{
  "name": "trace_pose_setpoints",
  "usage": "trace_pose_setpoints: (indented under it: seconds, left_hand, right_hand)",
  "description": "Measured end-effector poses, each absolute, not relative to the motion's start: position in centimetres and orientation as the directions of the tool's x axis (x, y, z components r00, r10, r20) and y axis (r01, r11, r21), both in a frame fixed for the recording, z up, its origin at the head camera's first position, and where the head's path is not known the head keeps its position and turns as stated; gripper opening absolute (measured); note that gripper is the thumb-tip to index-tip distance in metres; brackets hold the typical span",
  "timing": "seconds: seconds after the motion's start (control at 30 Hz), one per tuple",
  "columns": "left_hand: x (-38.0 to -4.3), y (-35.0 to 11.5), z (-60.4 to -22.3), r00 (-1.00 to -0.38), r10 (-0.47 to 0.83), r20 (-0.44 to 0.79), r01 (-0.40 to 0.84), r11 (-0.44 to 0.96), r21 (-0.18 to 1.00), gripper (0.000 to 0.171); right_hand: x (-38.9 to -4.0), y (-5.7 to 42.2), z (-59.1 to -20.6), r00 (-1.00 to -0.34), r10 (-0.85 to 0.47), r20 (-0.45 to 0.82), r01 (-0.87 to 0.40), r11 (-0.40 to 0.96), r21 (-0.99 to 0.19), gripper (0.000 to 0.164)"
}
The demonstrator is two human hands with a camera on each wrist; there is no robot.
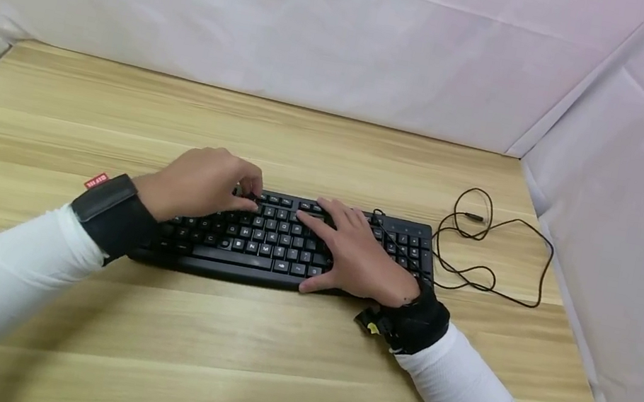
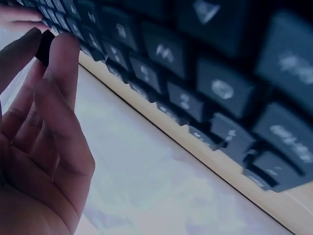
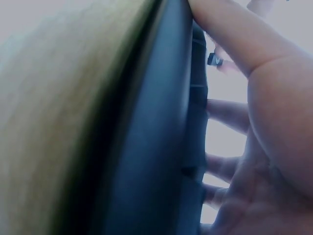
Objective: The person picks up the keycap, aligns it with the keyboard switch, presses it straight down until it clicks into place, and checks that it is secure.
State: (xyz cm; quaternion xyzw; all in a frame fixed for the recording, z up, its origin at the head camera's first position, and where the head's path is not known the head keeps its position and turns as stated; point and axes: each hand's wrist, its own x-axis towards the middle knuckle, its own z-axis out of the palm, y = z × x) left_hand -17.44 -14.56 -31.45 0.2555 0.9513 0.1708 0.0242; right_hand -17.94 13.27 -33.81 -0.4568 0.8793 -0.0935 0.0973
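A black keyboard [image 1: 265, 264] lies flat on the wooden table. Over its upper left part, my left hand [image 1: 202, 181] pinches a small black keycap [image 2: 45, 47] between thumb and index finger. That keycap [image 3: 214, 59] is also visible past the thumb in the right wrist view, held above the keys. Fingers spread, my right hand [image 1: 359, 256] rests across the right-middle keys, its thumb at the keyboard's front edge. Among the lower letter keys, one round dark spot [image 1: 225, 243] looks like a socket without its cap. My left forearm and hand hide the keyboard's left end.
The keyboard's thin black cable [image 1: 545, 269] lies in loops at the right, with its plug [image 1: 474, 217] among them. White cloth [image 1: 325, 36] stands behind the table [image 1: 230, 357] and along its right side. Black bands circle both wrists.
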Motion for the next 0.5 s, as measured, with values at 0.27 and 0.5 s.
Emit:
trace_pose_setpoints:
  seconds: [0.27,0.5]
  left_hand:
    - [-15.8,-15.1,-32.0,-0.869,0.493,0.036,0.475,0.814,0.334,0.022]
    - [-15.2,-15.4,-32.5,-0.859,0.509,0.053,0.497,0.803,0.329,0.024]
  right_hand:
    - [-18.2,13.6,-33.8,-0.574,-0.814,-0.089,-0.778,0.576,-0.25,0.105]
    - [-18.3,13.9,-33.9,-0.572,-0.816,-0.08,-0.782,0.572,-0.248,0.106]
